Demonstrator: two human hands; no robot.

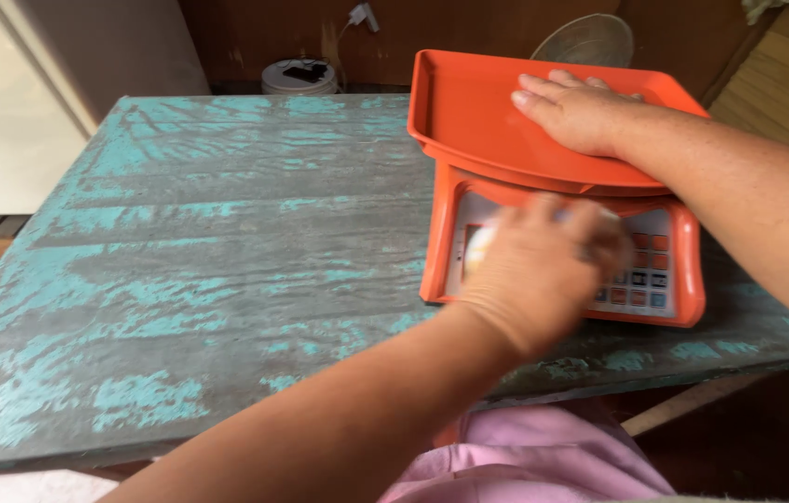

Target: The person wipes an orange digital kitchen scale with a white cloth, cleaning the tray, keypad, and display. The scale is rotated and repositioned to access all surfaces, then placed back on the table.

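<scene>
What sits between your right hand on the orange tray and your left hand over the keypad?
In the head view, only the orange tray's front rim and the scale's top edge separate the right hand from the blurred left hand.

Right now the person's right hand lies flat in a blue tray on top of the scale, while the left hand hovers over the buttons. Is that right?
Not quite: the tray is orange, not blue, as the head view shows. The rest holds: the right hand lies flat in it on top of the scale, and the left hand, blurred, is over the buttons.
</scene>
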